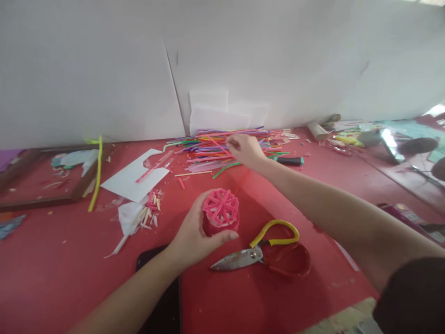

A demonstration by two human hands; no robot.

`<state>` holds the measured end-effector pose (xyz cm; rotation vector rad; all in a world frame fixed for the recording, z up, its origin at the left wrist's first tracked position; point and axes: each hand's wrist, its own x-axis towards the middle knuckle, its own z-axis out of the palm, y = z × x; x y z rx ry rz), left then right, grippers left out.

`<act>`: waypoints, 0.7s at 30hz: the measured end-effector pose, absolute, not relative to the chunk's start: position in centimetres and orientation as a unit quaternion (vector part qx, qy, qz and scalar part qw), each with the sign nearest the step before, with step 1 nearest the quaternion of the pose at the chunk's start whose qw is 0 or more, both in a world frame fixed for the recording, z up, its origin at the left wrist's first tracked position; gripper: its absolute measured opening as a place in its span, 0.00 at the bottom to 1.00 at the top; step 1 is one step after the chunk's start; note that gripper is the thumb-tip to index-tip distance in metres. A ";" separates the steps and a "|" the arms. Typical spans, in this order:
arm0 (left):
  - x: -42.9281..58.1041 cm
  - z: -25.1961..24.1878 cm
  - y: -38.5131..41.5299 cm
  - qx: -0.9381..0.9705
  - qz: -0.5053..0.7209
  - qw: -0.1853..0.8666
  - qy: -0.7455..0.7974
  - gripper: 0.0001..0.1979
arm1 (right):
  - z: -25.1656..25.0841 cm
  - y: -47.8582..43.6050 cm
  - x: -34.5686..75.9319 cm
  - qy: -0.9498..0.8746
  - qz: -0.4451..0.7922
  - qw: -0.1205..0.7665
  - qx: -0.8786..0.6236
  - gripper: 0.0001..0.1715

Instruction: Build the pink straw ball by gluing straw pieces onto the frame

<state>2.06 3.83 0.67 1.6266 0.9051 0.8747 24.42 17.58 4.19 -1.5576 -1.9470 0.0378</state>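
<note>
My left hand (194, 236) is wrapped round a small round pink piece (221, 209), its top crossed by fuzzy pink strips like the spokes of a wheel. Farther away, my right hand (245, 147) hovers over a pile of thin coloured pipe cleaners (208, 162). Its thumb and fingers are pinched on one end of a pink pipe cleaner (216, 144), which points up and to the left. Scissors (255, 254) with one yellow and one red handle lie on the red table below and right of the pink piece.
A black phone-like slab (163, 297) lies partly under my left forearm. To the left are white paper (121, 181), a heap of cut scraps (151, 211), a yellow strip (98, 176) and a brown frame (45, 202). A black-handled tool (290, 161) lies beside the pile.
</note>
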 end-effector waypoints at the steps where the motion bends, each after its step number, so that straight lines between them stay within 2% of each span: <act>1: 2.0 0.5 3.8 0.673 0.361 0.525 0.374 0.42 | 4.1 19.1 23.7 -0.740 0.014 0.303 -0.601 0.12; 7: 1.9 -0.3 3.7 0.692 0.363 0.492 0.383 0.45 | 3.4 23.4 20.4 -0.705 0.027 0.225 -0.672 0.10; 14: 2.4 0.4 3.7 0.634 0.389 0.547 0.383 0.30 | 4.9 22.3 21.7 -0.702 0.006 0.238 -0.671 0.16; 18: 2.5 0.1 3.9 0.624 0.397 0.548 0.390 0.32 | 4.8 21.5 21.8 -0.718 0.018 0.205 -0.665 0.12; 21: 2.5 -0.2 3.9 0.623 0.403 0.561 0.366 0.35 | 3.8 21.8 21.0 -0.717 0.027 0.182 -0.673 0.17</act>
